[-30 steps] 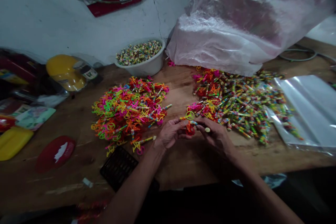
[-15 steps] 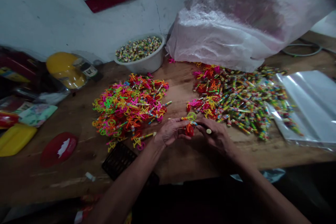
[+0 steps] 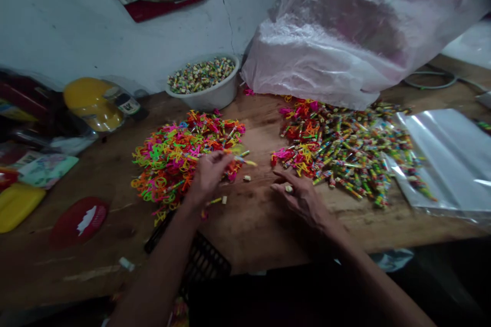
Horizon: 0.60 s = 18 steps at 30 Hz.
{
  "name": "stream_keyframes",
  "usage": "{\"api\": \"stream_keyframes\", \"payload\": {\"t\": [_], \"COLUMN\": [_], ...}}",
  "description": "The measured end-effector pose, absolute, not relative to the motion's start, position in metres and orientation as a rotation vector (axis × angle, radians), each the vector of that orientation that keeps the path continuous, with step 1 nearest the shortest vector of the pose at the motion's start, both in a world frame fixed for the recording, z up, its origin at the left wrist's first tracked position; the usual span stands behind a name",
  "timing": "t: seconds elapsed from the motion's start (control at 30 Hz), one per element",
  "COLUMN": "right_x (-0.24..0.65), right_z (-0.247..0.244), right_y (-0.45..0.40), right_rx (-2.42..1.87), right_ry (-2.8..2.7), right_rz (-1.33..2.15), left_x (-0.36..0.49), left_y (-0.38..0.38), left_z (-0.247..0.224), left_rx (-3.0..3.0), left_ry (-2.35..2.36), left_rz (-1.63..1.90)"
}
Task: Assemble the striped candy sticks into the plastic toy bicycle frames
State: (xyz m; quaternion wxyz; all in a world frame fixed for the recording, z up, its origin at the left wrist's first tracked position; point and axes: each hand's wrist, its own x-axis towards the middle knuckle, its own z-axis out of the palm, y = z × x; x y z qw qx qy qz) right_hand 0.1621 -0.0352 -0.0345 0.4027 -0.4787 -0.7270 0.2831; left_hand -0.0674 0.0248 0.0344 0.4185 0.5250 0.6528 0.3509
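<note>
My left hand [image 3: 207, 176] is half-curled over the toy pile [image 3: 172, 156], can't tell its grip, right hand [image 3: 305, 198] loosely cupping a tube [image 3: 288, 189].

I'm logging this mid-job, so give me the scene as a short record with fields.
Left hand: beside left pile; blurred yellow piece at it, grip unclear
Right hand: loosely bent, small pale piece against it
Between hands: another pale piece on table
Right pile: mostly printed tubes
Behind left pile: tub of small pieces
</note>
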Motion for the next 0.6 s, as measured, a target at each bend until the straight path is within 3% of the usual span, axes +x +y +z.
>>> {"api": "stream_keyframes", "payload": {"t": [0.1,0.17,0.23,0.33,0.47,0.6], "right_x": [0.162,0.161,0.159,0.161,0.178,0.190], "right_z": [-0.046,-0.052,-0.055,-0.052,-0.039,-0.031], "right_y": [-0.037,-0.036,-0.035,-0.033,-0.034,-0.034], "right_rx": [-1.315,-1.312,-1.303,-1.316,-1.367,-1.405], "right_ry": [-1.783,-1.808,-1.825,-1.829,-1.809,-1.696], "right_rz": [0.681,0.703,0.727,0.748,0.738,0.703], "left_x": [-0.093,-0.084,-0.055,0.003,0.049,0.050], "left_y": [0.040,0.044,0.046,0.053,0.064,0.066], "left_z": [0.063,0.067,0.054,0.017,-0.016,-0.014], "left_rx": [1.847,2.092,2.217,2.169,2.083,1.995], "left_ry": [2.322,2.504,2.265,1.553,1.429,1.458], "left_rz": [0.950,1.003,0.997,0.693,0.621,0.660]}}
